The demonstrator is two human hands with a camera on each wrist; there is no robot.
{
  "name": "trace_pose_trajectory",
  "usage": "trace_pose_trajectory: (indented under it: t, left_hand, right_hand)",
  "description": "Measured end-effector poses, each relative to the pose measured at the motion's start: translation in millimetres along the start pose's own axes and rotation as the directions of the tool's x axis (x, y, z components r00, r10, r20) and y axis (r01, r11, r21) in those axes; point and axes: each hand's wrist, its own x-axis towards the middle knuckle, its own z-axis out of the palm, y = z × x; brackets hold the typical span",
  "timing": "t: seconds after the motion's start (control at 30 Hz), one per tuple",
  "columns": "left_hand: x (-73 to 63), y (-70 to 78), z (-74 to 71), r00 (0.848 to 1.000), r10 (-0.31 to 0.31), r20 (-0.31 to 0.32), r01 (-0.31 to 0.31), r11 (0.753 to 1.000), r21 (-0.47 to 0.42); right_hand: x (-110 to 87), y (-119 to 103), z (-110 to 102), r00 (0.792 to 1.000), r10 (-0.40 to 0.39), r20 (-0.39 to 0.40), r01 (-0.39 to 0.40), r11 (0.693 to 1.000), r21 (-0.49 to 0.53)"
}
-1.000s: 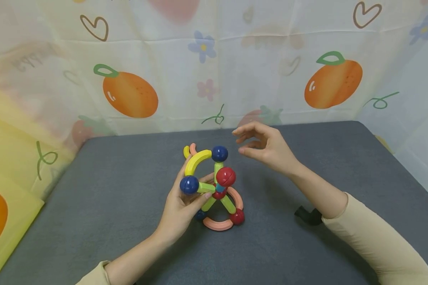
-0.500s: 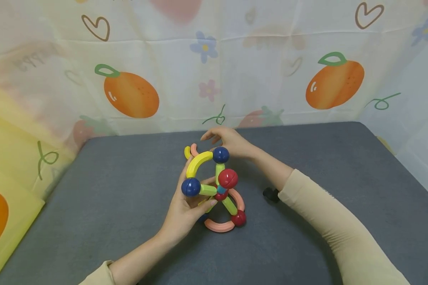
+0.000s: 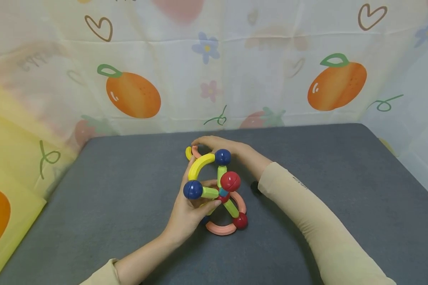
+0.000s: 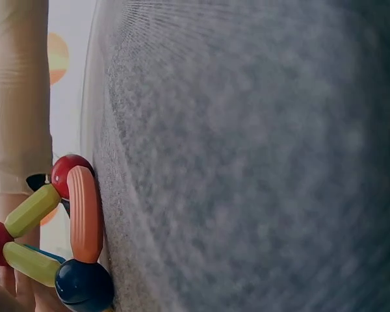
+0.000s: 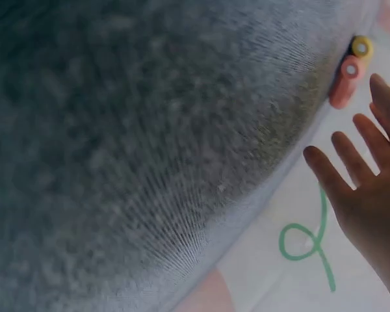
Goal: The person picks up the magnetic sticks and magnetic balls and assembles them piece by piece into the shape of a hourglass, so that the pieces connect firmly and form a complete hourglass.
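Note:
My left hand grips a magnetic ball-and-stick structure, its thumb by the red ball at the centre. Straight green sticks run out from that centre. On top, a yellow curved stick joins two dark blue balls, and another red ball points toward me. Pink curved sticks form the base, close over the tabletop in the left wrist view. Behind the structure, my right hand reaches with spread fingers toward a loose pink curved stick; a gap shows between them. A loose yellow curved stick lies beside it.
The grey tabletop extends around the structure. A patterned cloth with oranges hangs behind its far edge. A black item shows beneath my right forearm, and a yellow cloth borders the left side.
My right hand has moved left and down, from the right of the structure to behind it, close to the loose curved sticks. My left hand keeps holding the structure in nearly the same place.

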Motion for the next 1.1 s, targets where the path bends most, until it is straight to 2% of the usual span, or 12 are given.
trace_pose_trajectory:
  t: [0.2, 0.4, 0.5, 0.57, 0.73, 0.87, 0.93, 1.1]
  left_hand:
    - [-2.3, -0.5, 5.3, 0.999, -0.004, -0.040, 0.005, 1.000, 0.030]
    - [-6.0, 1.9, 11.7, 0.993, -0.051, -0.104, 0.059, 0.995, 0.076]
    - [-6.4, 3.1, 12.7, 0.992, -0.059, -0.115, 0.068, 0.995, 0.079]
    - [-6.4, 3.8, 12.1, 0.992, -0.051, -0.112, 0.060, 0.995, 0.080]
    - [-7.2, 6.7, 7.7, 0.996, -0.035, -0.082, 0.037, 0.999, 0.019]
    - [-9.3, 10.6, 3.9, 0.995, -0.055, -0.078, 0.053, 0.998, -0.028]
    - [-10.1, 12.9, 2.6, 0.995, -0.065, -0.078, 0.062, 0.997, -0.041]
    - [-11.6, 17.3, 0.5, 0.994, -0.086, -0.069, 0.083, 0.996, -0.036]
  right_hand:
    - [3.2, 0, 3, 0.999, 0.041, 0.033, -0.040, 0.998, -0.046]
    - [3.5, 0, 5, 0.996, 0.089, -0.004, -0.088, 0.981, -0.171]
    - [3.0, 0, 6, 0.994, 0.109, -0.018, -0.110, 0.969, -0.220]
    - [2.9, 0, 6, 0.992, 0.124, -0.028, -0.127, 0.958, -0.258]
    - [3.8, -2, 7, 0.987, 0.135, -0.084, -0.157, 0.910, -0.384]
    - [5.0, -2, 7, 0.987, 0.118, -0.106, -0.153, 0.877, -0.456]
    - [4.6, -2, 7, 0.989, 0.114, -0.098, -0.146, 0.878, -0.455]
    - [-1.7, -1, 6, 0.991, 0.108, -0.076, -0.129, 0.910, -0.394]
